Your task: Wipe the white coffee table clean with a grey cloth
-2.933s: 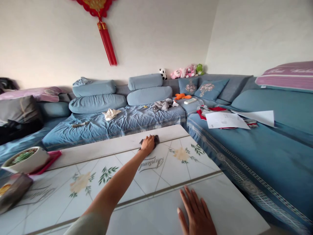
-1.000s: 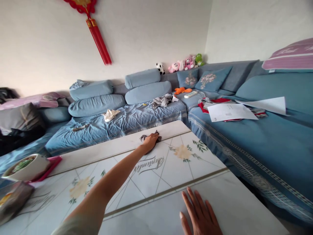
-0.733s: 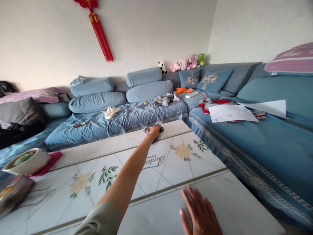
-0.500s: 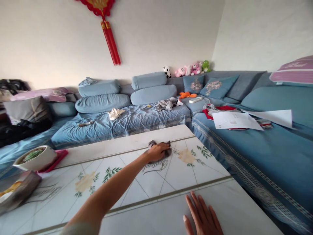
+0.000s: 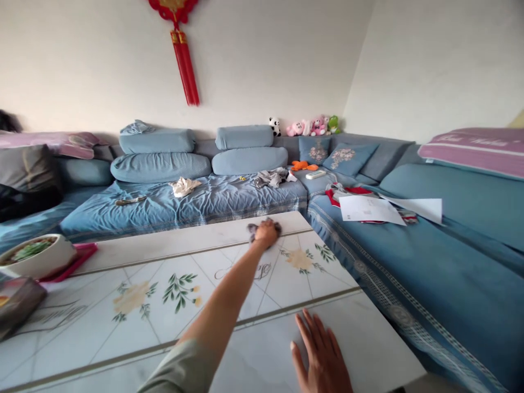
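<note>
My left hand is stretched far out over the white coffee table, closed on a crumpled grey cloth. The cloth lies pressed to the tabletop near its far edge, and part of it is hidden under my fingers. My right hand rests palm down on the near right part of the table, with fingers stretched out and nothing held. Between the two hands run a brown stripe and printed flowers and lettering on the tabletop.
A white pot with a succulent stands on a pink tray at the left, near a dark see-through container. Beyond the table is a blue sofa with papers, clothes and plush toys.
My left hand has pushed the cloth farther away, toward the table's far edge. My right hand still lies flat on the table. The view has turned slightly to the right.
</note>
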Tool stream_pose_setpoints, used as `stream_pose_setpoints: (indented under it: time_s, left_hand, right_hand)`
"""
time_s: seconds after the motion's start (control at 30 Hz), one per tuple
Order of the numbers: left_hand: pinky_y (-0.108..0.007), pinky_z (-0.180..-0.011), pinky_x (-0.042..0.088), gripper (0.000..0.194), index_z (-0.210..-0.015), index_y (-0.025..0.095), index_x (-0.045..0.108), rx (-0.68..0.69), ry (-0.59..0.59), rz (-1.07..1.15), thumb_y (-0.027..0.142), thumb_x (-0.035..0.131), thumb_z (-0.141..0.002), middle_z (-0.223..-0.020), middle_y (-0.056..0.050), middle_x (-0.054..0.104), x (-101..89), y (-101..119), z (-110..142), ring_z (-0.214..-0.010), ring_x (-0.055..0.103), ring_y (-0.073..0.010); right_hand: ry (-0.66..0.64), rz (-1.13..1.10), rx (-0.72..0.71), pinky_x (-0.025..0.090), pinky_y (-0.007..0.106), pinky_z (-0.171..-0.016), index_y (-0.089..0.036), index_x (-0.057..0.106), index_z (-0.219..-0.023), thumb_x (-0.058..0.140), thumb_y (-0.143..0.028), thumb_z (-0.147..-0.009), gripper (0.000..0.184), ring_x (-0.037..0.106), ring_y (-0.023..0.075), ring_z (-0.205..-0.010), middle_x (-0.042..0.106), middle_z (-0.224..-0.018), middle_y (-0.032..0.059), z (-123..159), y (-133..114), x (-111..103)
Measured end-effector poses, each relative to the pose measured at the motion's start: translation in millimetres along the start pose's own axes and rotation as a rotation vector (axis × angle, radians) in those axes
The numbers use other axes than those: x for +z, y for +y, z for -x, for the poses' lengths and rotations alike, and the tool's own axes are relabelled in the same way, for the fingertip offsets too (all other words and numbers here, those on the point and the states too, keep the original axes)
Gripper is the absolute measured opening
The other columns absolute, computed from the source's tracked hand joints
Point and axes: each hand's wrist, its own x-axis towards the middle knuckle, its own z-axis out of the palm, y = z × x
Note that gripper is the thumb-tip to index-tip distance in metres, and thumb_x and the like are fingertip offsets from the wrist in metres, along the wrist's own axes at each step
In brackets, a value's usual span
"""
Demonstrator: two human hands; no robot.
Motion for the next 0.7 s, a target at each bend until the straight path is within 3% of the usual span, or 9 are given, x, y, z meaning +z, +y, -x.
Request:
stream_pose_setpoints:
  time_s: [0.07,0.13,0.2,0.27,0.33,0.4,0.53,0.63,0.7]
  left_hand:
    - [-0.044,-0.133,0.046,0.058,-0.163,0.010,0.063,0.146,-0.039,0.050,0.019,0.045,-0.108,-0.170,-0.024,0.059,15.6,58.4,18.6,-0.157,0.058,-0.0299]
    - [-0.038,-0.136,0.043,0.055,-0.160,0.018,0.068,0.290,-0.077,0.085,0.023,0.052,-0.108,-0.171,-0.015,0.062,26.3,97.4,52.2,-0.159,0.058,-0.0243]
    - [-0.037,-0.138,0.042,0.053,-0.157,0.023,0.072,0.418,-0.099,0.118,0.023,0.056,-0.107,-0.170,-0.010,0.064,32.4,110.5,97.4,-0.159,0.059,-0.0221]
    - [-0.043,-0.139,0.044,0.053,-0.157,0.024,0.072,0.505,-0.081,0.163,0.023,0.055,-0.107,-0.169,-0.009,0.065,35.2,96.7,153.0,-0.160,0.059,-0.0243]
    - [-0.048,-0.138,0.046,0.056,-0.162,0.025,0.069,0.529,-0.031,0.196,0.024,0.051,-0.109,-0.170,-0.009,0.064,35.1,59.0,218.5,-0.161,0.058,-0.0272]
    - [-0.048,-0.139,0.046,0.060,-0.167,0.030,0.065,0.462,0.015,0.168,0.025,0.050,-0.110,-0.171,-0.006,0.062,30.2,1.9,291.5,-0.163,0.057,-0.0268]
    - [-0.045,-0.138,0.048,0.068,-0.166,0.053,0.063,0.039,0.108,-0.068,0.025,0.051,-0.105,-0.170,0.007,0.061,-4.5,-141.3,424.0,-0.162,0.057,-0.0234]
    - [-0.046,-0.135,0.051,0.066,-0.165,0.045,0.067,-0.376,0.184,-0.264,0.025,0.047,-0.105,-0.168,0.004,0.065,-45.7,-223.4,464.6,-0.159,0.061,-0.0251]
    - [-0.046,-0.132,0.051,0.062,-0.163,0.027,0.068,-0.565,0.182,-0.347,0.021,0.044,-0.106,-0.169,-0.007,0.066,-69.5,-243.4,452.7,-0.157,0.063,-0.0283]
  right_hand:
    - [-0.011,-0.006,0.026,0.048,0.050,-0.115,-0.016,0.058,-0.165,0.038,-0.049,-0.124,0.055,0.066,0.0312,-0.143,0.067,-0.163,0.0096,-2.7,-3.0,-4.6]
    - [-0.020,-0.022,0.036,0.047,0.050,-0.116,-0.016,0.056,-0.165,0.036,-0.051,-0.126,0.056,0.066,0.0313,-0.143,0.068,-0.161,0.0105,-4.0,-4.8,-7.9]
    - [-0.004,-0.053,0.044,0.047,0.050,-0.117,-0.014,0.056,-0.163,0.034,-0.052,-0.126,0.057,0.065,0.0315,-0.144,0.069,-0.158,0.0131,-4.1,-5.2,-9.1]
    - [0.022,-0.087,0.062,0.047,0.050,-0.118,-0.011,0.058,-0.157,0.034,-0.049,-0.127,0.054,0.066,0.0310,-0.142,0.072,-0.153,0.0161,-3.0,-5.7,-8.1]
    - [0.030,-0.098,0.086,0.047,0.050,-0.118,-0.009,0.060,-0.153,0.033,-0.044,-0.127,0.052,0.067,0.0315,-0.141,0.073,-0.151,0.0181,-0.1,-7.6,-6.3]
    - [0.022,-0.081,0.111,0.046,0.053,-0.119,-0.008,0.061,-0.155,0.032,-0.041,-0.127,0.052,0.065,0.0334,-0.143,0.071,-0.154,0.0184,4.3,-11.2,-4.9]
    - [-0.004,-0.065,0.161,0.043,0.055,-0.121,-0.010,0.061,-0.161,0.033,-0.035,-0.125,0.052,0.061,0.0349,-0.148,0.064,-0.165,0.0156,12.0,-19.3,-5.1]
    - [-0.036,-0.086,0.209,0.044,0.058,-0.122,-0.010,0.063,-0.161,0.032,-0.034,-0.124,0.054,0.059,0.0354,-0.150,0.061,-0.168,0.0143,12.1,-22.2,-5.6]
    - [-0.078,-0.112,0.246,0.045,0.059,-0.123,-0.011,0.064,-0.161,0.031,-0.033,-0.122,0.056,0.058,0.0361,-0.152,0.059,-0.170,0.0138,10.3,-23.1,-5.7]
